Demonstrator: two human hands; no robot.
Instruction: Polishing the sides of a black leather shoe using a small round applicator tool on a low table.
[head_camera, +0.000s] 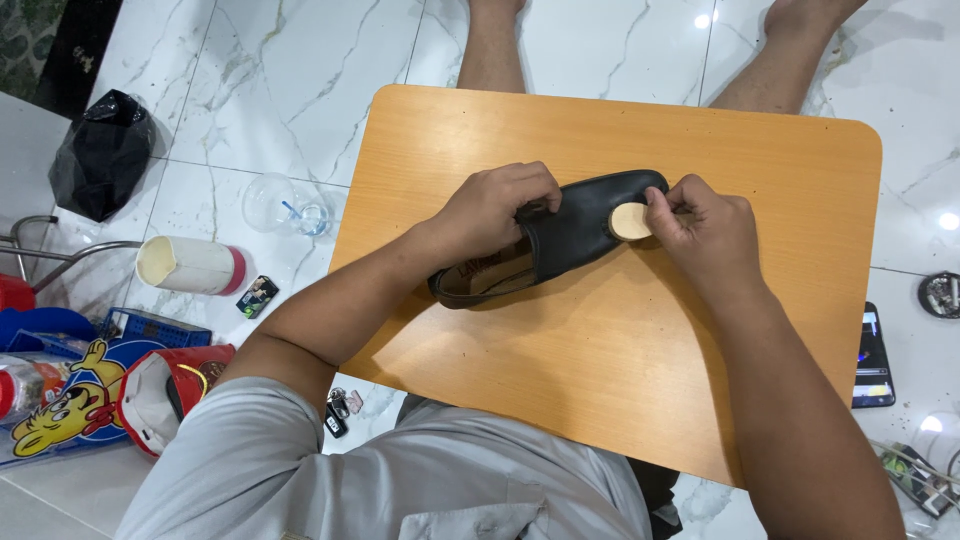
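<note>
— Black leather, that shoe (560, 235); a slip-on lying on its side near the middle of the orange wooden tabletop (600, 370), its toe pointing away to the right, its tan lining showing at the open heel end.

— And the hands?

— The left hand (495, 208) is curled over the upper, fingers closed on the edge of the opening and pinning the shoe down; the right hand (705, 228) is pinched shut on a small round pad (630, 221), pale beige and smooth, which it presses against the toe of the shoe.

— Any packages about?

— On the white marble floor (300, 80) to the left, yes; a cream cylinder tub (190, 265) with a pink end lies on its side; beside it sits a small dark packet (258, 296) with a coloured label; further down lies a flat blue package (60, 400) printed with a yellow cartoon figure, and a red pouch (165, 390) leans against it; a black plastic bag (105, 150), crumpled and glossy, rests further back.

— Anything else?

— A clear plastic cup (285, 205) lies by the table's left edge; a bunch of keys (340, 408) lies near the person's knee; on the right a phone (873, 355) with a lit screen lies on the floor just beside the table; the tabletop has rounded corners and a fine grain, the floor is polished with grey veins.
</note>
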